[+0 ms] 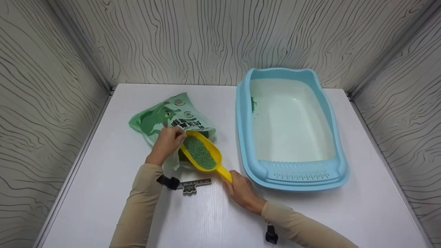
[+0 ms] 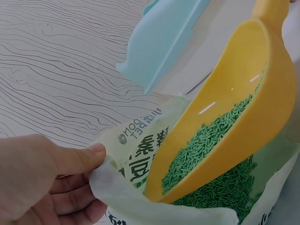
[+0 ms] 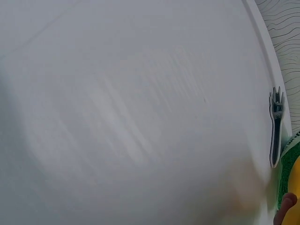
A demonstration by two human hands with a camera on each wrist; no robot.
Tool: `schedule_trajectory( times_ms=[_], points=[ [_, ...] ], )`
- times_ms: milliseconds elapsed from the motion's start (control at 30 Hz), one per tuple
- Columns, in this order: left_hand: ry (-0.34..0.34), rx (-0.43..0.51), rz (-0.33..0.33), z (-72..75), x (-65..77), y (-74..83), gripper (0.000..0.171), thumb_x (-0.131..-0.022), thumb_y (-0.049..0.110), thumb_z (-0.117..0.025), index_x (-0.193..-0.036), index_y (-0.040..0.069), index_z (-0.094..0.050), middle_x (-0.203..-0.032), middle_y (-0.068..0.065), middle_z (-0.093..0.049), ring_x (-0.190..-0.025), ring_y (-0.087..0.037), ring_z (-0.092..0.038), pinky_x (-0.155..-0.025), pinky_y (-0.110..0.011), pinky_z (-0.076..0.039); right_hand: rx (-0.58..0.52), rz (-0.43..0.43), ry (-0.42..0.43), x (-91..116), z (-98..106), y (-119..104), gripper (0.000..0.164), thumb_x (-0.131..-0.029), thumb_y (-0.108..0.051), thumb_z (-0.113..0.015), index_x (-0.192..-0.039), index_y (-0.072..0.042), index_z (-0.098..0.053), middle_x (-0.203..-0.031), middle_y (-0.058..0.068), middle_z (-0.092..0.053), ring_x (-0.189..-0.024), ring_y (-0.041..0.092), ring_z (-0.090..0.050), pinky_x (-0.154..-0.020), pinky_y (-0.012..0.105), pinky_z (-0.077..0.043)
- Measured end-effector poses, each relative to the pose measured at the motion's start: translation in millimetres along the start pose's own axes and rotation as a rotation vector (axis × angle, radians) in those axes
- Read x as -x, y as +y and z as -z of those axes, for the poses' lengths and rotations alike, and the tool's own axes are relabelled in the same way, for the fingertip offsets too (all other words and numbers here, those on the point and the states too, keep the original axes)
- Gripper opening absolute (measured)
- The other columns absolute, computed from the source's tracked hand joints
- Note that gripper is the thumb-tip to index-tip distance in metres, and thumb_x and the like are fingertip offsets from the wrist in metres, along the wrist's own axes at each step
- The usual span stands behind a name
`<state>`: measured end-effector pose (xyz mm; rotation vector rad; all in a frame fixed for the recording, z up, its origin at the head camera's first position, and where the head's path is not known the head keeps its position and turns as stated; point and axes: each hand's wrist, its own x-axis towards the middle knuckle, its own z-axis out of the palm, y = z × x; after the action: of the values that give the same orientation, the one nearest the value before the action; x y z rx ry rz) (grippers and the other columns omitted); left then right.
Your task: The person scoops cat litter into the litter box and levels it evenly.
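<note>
A yellow scoop (image 1: pixel 215 153) carries a heap of green pellets (image 1: pixel 200 154) at the mouth of a green and white cat litter bag (image 1: pixel 156 119). My right hand (image 1: pixel 243 190) grips the scoop's handle. With thumb and fingers, my left hand (image 1: pixel 167 143) pinches the rim of the bag's opening. In the left wrist view, the scoop (image 2: pixel 276 108) tilts down, its front end within the bag's mouth, and more green pellets (image 2: pixel 229 190) lie inside the bag below it. The right wrist view catches only a thumb (image 3: pixel 287 204) and a sliver of the scoop at its edge.
To the right stands a light blue litter box (image 1: pixel 244 127) with a white interior and a slotted front ledge. A few green pellets (image 1: pixel 253 104) lie along its left inner wall. A dark, ruler-like clip (image 1: pixel 193 185) lies on the white table (image 1: pixel 200 224). Wood-patterned panels surround the table.
</note>
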<state>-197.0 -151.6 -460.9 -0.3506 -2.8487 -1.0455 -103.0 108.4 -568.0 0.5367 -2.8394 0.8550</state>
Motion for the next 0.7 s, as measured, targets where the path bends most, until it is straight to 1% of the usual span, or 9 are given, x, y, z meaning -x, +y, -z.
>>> schedule_trajectory(
  times_ms=[200,300,500,700],
  points=[
    [-0.002,-0.003,0.017,0.5,-0.3,1.9,0.017,-0.093,0.01,-0.062,-0.094,-0.003,-0.071,-0.092,-0.019,-0.073,-0.08,-0.028,-0.068,-0.075,-0.041,-0.056,-0.031,-0.059,-0.038,-1.9,4.4,0.5,0.018,-0.094,-0.019,-0.059,-0.102,-0.002,-0.057,-0.077,0.004,-0.058,-0.069,0.009,-0.05,-0.061,0.022,-0.042],
    [-0.007,-0.002,0.028,0.8,-0.7,2.5,0.017,-0.093,0.011,-0.062,-0.095,-0.003,-0.071,-0.092,-0.019,-0.073,-0.081,-0.028,-0.068,-0.075,-0.041,-0.056,-0.027,-0.072,-0.051,-1.5,6.4,-0.2,0.019,-0.094,-0.02,-0.059,-0.101,-0.002,-0.056,-0.076,0.004,-0.058,-0.07,0.009,-0.05,-0.062,0.022,-0.042],
    [0.002,0.001,0.005,0.6,-0.7,2.0,0.015,-0.092,0.009,-0.062,-0.092,-0.003,-0.071,-0.089,-0.019,-0.073,-0.077,-0.028,-0.067,-0.073,-0.041,-0.056,0.019,-0.074,-0.076,3.0,11.4,-4.5,0.018,-0.093,-0.02,-0.061,-0.098,-0.004,-0.056,-0.075,0.003,-0.057,-0.068,0.009,-0.051,-0.06,0.022,-0.042],
    [0.009,-0.002,-0.003,-0.3,-0.6,0.9,0.014,-0.091,0.007,-0.063,-0.093,-0.004,-0.071,-0.089,-0.02,-0.073,-0.078,-0.029,-0.068,-0.074,-0.041,-0.056,0.019,-0.086,-0.123,5.9,20.1,-11.7,0.019,-0.094,-0.022,-0.06,-0.098,-0.004,-0.055,-0.075,0.002,-0.056,-0.068,0.008,-0.049,-0.059,0.022,-0.041]
  ],
)
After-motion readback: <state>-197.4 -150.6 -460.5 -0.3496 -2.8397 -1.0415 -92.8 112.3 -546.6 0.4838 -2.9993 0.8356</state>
